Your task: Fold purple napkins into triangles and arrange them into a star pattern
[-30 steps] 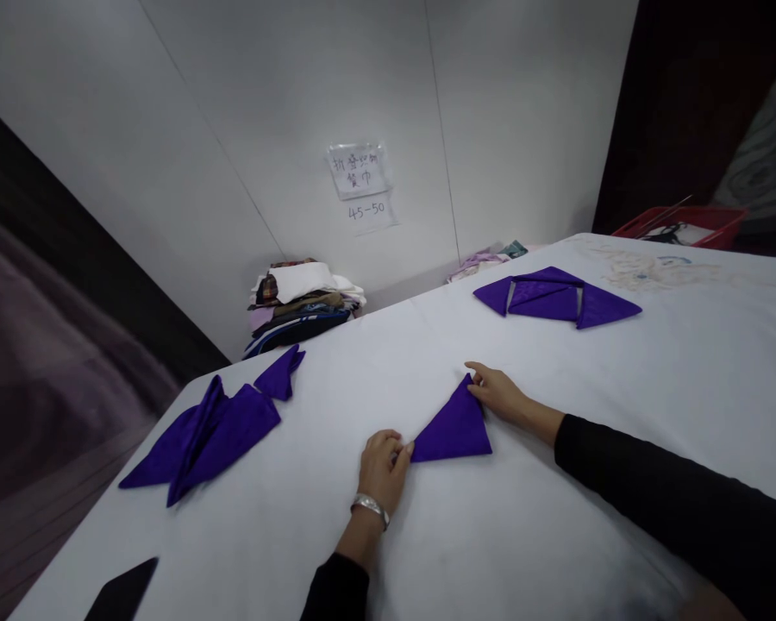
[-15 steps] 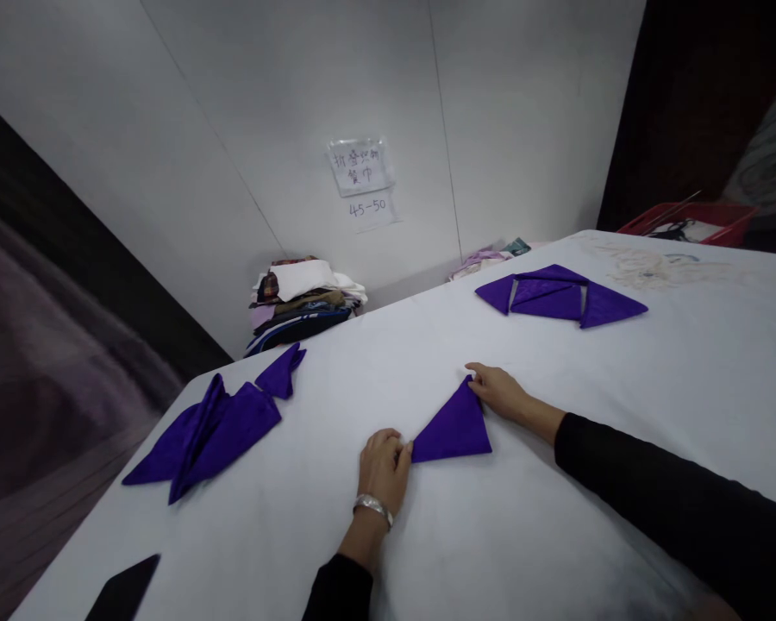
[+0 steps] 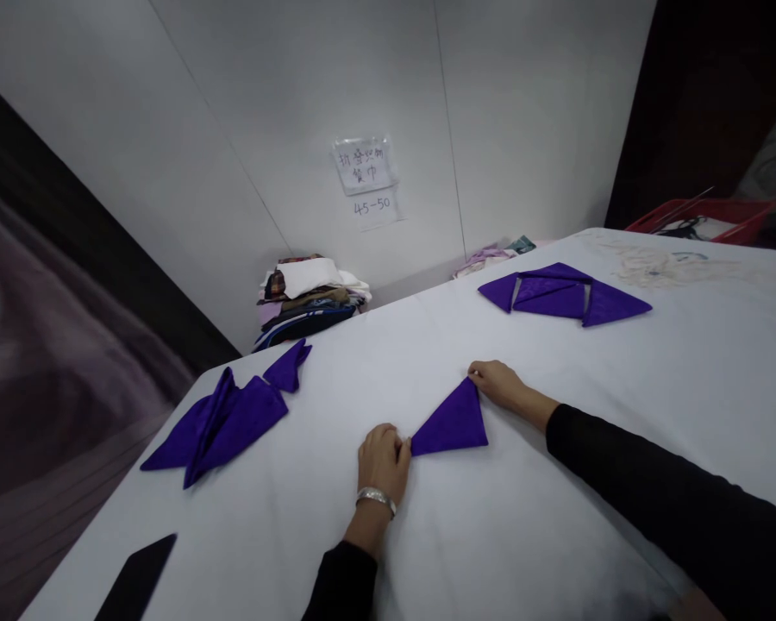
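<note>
A purple cloth napkin (image 3: 453,421), folded into a triangle, lies on the white-covered table (image 3: 517,526) between my hands. My left hand (image 3: 384,462), with a silver bracelet at the wrist, pinches its left corner. At the top corner, my right hand (image 3: 497,382) has thumb and fingers closed on the cloth. Farther back on the right are purple napkins folded into a fish-like shape (image 3: 552,296). To the left lies another purple folded shape (image 3: 233,431) with a raised fold, and a small purple piece (image 3: 289,366) beside its upper right end.
Stacked folded clothes (image 3: 314,297) stand beyond the far table edge, with more cloth (image 3: 491,256) to their right. A red basket (image 3: 704,220) is at the far right. A flat black object (image 3: 135,578) lies front left. Paper signs (image 3: 367,177) hang on the wall.
My right hand's fingers have closed more tightly on the napkin's top corner; the index finger was stuck out before. My left hand keeps its pinch. The whole view has shifted slightly.
</note>
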Motion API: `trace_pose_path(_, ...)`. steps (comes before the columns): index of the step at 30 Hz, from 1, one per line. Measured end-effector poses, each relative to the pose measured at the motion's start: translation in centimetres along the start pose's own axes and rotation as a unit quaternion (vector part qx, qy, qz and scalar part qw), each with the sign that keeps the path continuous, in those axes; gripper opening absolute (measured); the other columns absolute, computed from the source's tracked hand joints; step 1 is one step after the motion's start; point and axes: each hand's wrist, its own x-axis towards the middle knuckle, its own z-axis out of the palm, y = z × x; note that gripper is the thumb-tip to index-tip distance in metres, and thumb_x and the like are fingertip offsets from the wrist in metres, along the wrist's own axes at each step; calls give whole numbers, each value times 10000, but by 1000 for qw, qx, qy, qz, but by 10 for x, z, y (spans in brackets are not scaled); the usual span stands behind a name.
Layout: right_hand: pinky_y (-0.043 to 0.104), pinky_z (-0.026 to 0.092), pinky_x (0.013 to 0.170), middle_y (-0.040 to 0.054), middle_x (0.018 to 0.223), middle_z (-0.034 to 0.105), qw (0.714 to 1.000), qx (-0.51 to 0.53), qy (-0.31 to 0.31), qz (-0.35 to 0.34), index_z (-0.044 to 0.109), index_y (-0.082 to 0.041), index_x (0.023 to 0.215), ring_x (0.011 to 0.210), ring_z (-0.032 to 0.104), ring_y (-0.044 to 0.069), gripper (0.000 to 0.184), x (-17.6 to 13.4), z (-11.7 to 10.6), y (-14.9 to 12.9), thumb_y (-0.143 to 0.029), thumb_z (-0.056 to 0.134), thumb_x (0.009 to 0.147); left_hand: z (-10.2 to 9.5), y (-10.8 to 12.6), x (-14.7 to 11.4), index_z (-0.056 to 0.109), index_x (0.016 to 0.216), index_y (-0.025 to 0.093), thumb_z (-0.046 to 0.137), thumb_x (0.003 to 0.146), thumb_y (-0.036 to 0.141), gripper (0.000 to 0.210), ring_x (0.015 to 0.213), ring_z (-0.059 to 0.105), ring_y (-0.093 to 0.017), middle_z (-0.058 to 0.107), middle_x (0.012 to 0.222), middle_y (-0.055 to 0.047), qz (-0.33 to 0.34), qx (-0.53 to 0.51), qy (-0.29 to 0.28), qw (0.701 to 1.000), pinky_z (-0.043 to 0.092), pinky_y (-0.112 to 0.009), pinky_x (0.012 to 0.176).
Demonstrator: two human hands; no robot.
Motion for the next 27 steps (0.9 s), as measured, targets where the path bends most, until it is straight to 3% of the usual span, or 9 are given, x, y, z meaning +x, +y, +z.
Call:
trace_pose_path(3, 256, 363, 609, 69, 893, 681, 1000, -4, 2, 0, 659, -209, 935, 778, 599, 193, 260, 1, 0, 0, -270, 425, 841, -2, -1, 1, 552, 783, 213, 487, 799, 213, 67, 952, 542, -214, 602, 958, -42, -4, -5, 3, 1000, 424, -404, 848)
trace_pose_path(7, 256, 363, 585, 61, 859, 684, 1000, -6, 4, -2, 668, -219, 912, 750, 599, 191, 248, 2, 0, 0, -261, 439, 828, -3, 22, 7, 537, 1068, 202, 434, 809, 156, 283, 1128, 482, -219, 569, 1176, -81, 22, -13, 20, 999, 361, -438, 973)
trace_pose_path(11, 254, 374, 590, 57, 847, 686, 1000, -10, 9, -5, 673, -223, 912, 752, 600, 191, 236, 1, -1, 1, -279, 461, 823, 6, 59, 12, 392, 1293, 205, 374, 886, 376, 442, 1315, 276, -229, 380, 1406, -77, 117, 11, -68, 991, 175, -495, 1087)
trace_pose_path(15, 268, 396, 626, 58, 853, 688, 1000, -9, 19, -23, 680, -227, 897, 776, 604, 203, 224, 1, -3, 6, -295, 479, 826, 21, 71, 11, 251, 1388, 167, 309, 841, 610, 706, 1364, 130, -253, 220, 1479, -92, 152, 53, -171, 972, 109, -511, 1101)
trace_pose_path(19, 282, 424, 717, 58, 924, 676, 998, 12, 35, -57, 687, -215, 893, 862, 597, 203, 230, 1, -7, 14, -294, 478, 841, 28, 67, 8, 216, 1403, 145, 235, 825, 662, 775, 1370, 90, -256, 172, 1491, -90, 147, 76, -191, 968, 98, -508, 1104)
trace_pose_path(22, 311, 421, 831, 87, 1046, 642, 994, 32, 69, -73, 654, -186, 1015, 983, 562, 209, 281, -4, -9, 10, -300, 444, 868, 28, 65, 8, 216, 1403, 139, 223, 821, 670, 788, 1369, 97, -258, 179, 1489, -94, 147, 78, -186, 968, 96, -511, 1102)
trace_pose_path(25, 402, 312, 996, 102, 1259, 534, 979, 68, 99, -167, 555, -198, 1191, 1193, 431, 231, 367, -22, -6, -10, -350, 430, 882, 28, 66, 8, 213, 1404, 143, 232, 820, 668, 786, 1368, 104, -262, 190, 1486, -100, 148, 74, -180, 970, 87, -512, 1102)
trace_pose_path(27, 462, 209, 1052, 102, 1361, 440, 963, 77, 55, -254, 470, -210, 1285, 1287, 317, 248, 461, -37, -1, -28, -426, 431, 879, 28, 66, 8, 184, 1413, 179, 270, 819, 654, 766, 1369, 95, -264, 182, 1491, -80, 152, 66, -175, 970, 81, -516, 1101)
